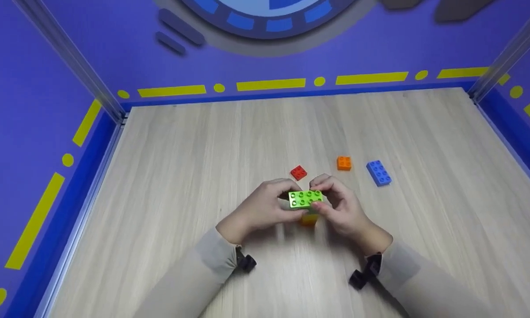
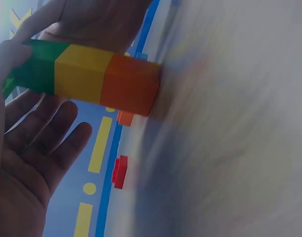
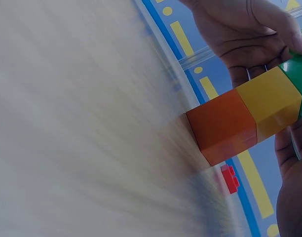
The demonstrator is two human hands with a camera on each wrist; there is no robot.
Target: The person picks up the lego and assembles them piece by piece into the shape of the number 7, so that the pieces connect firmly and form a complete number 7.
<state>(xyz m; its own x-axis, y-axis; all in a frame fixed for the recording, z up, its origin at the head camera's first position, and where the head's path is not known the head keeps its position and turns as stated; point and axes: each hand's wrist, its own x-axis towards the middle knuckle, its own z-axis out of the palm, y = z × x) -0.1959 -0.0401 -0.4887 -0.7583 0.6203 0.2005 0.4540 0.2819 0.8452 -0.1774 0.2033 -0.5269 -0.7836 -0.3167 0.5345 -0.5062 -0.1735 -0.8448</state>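
Note:
A stack of toy building bricks stands between both hands. Its top is a long light green brick [image 1: 300, 199] with studs upward; in the left wrist view a darker green brick [image 2: 38, 66], a yellow brick [image 2: 83, 74] and an orange brick [image 2: 131, 85] line up beneath. My left hand [image 1: 267, 204] holds the stack's upper part from the left, thumb in front, index finger behind; its other fingers are spread loosely. My right hand [image 1: 346, 206] pinches the right end of the light green brick, thumb at its front edge. Fingers hide part of the stack.
Beyond the hands lie a small red brick [image 1: 299, 172], a small orange brick [image 1: 344, 163] and a long blue brick [image 1: 379, 172]. They rest on a wood-grain table [image 1: 181, 154]. Blue-purple panels [image 1: 265, 66] enclose the back and sides.

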